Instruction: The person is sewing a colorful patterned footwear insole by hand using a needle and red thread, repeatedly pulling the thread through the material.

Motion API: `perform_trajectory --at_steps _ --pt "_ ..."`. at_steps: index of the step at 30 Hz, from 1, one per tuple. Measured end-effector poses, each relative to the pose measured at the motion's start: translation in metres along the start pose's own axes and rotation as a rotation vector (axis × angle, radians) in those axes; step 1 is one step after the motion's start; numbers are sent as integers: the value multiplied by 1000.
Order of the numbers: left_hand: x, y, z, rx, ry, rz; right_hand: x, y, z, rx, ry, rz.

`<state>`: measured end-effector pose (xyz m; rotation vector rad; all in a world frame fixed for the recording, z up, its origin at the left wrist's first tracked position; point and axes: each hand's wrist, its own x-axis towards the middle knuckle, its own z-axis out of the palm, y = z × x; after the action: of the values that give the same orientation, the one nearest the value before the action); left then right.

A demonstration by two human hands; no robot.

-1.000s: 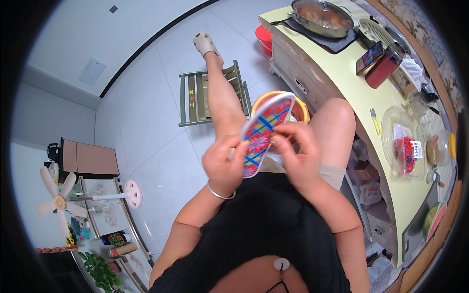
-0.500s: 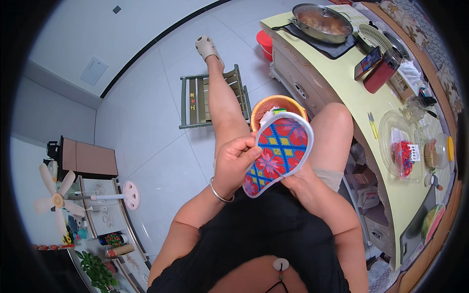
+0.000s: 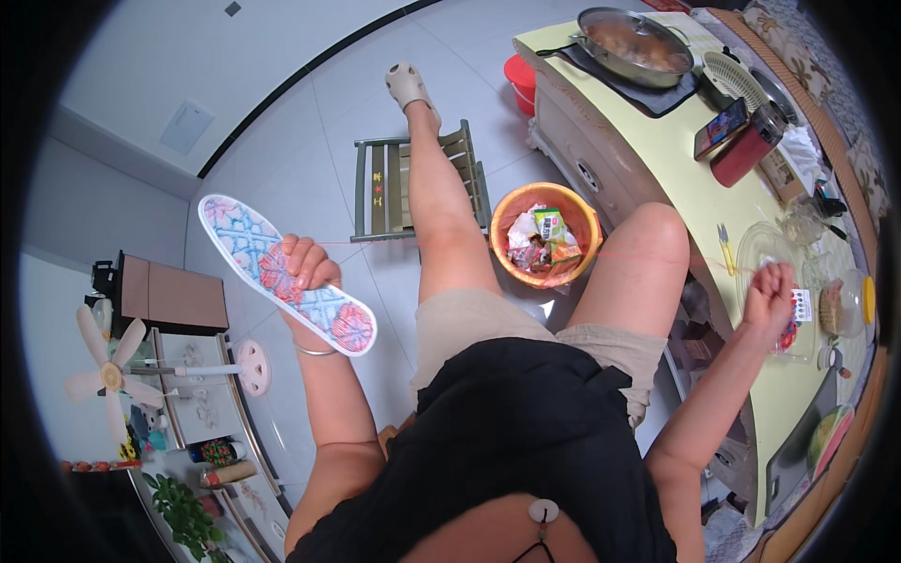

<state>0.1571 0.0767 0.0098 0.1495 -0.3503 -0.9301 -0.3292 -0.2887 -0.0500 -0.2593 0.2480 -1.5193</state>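
In my left hand, raised to the left, is an embroidered insole. Its white-edged face, patterned in pale blue and pink-red stitches, is turned up, and my fingers are wrapped over its middle. A thin red thread stretches from beside the insole, over my legs, to my right hand. That hand is closed above the table at the right, pinching the thread; whether a needle is there too is hard to make out. Partly behind it lies a clear plastic tray with red thread and a white card.
An orange waste bin with wrappers stands between my legs. On the yellow-topped table are thread snips, a phone, a red flask, a lidded pan and a yellow-lidded jar. A folding stool is under my outstretched leg.
My hands have parted: the left carried the insole up and left, turning its paler face up, and the right swung out over the table, drawing the red thread taut. The bin's contents are uncovered.
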Motion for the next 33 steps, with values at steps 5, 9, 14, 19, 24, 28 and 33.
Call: perform_trajectory --at_steps 5,9,14,19,24,28,33 --pt "1 -31 -20 -204 -27 -185 -17 24 19 -291 -8 -233" --pt "-10 -103 -27 -352 -121 -518 -92 126 97 -792 -50 -12" --pt "-12 -143 -19 -501 -223 -636 -177 195 135 -1198 -728 -88" --pt "-14 -150 -14 -518 -223 -649 -188 214 151 -1194 -1075 -436" --pt "-17 -146 -15 -490 -175 -682 -190 217 151 -1220 -1120 -431" --pt "-18 -148 -18 -504 -184 -688 -190 218 149 -1245 -1129 -436" --pt "-19 -148 -19 -507 -189 -700 -191 217 150 -1250 -1127 -421"
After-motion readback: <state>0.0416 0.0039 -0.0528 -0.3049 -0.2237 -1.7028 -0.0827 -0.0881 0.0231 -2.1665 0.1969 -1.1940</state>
